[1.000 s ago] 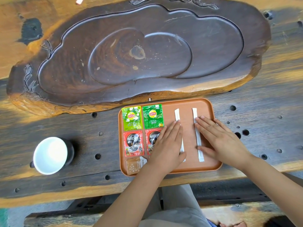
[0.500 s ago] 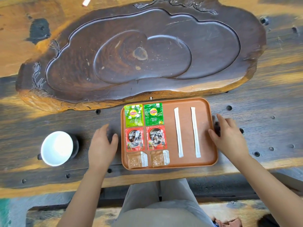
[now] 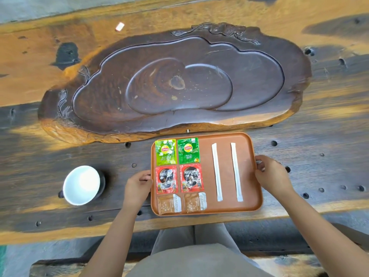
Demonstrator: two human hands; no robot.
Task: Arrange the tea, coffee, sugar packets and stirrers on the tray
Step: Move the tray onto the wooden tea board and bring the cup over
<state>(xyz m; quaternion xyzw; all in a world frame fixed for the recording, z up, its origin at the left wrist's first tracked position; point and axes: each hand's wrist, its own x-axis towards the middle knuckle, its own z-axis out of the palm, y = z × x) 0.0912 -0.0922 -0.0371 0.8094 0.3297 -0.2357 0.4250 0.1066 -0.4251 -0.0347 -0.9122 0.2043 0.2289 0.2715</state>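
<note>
**Both hands on the loaded tray**

We are gripping the orange tray by its two short sides: our left hand is curling over the left rim, our right hand is closing on the right rim, fingers folded around the edge. The tray is sitting on the wooden table, just in front of the big carved tea board. Inside it, two green tea packets are lying side by side at the far left, two red coffee packets right below them, and two brown sugar packets nearest us. Two white wrapped stirrers are lying parallel in the right half, apart from each other. A white cup is standing on the table, left of our left hand
</note>
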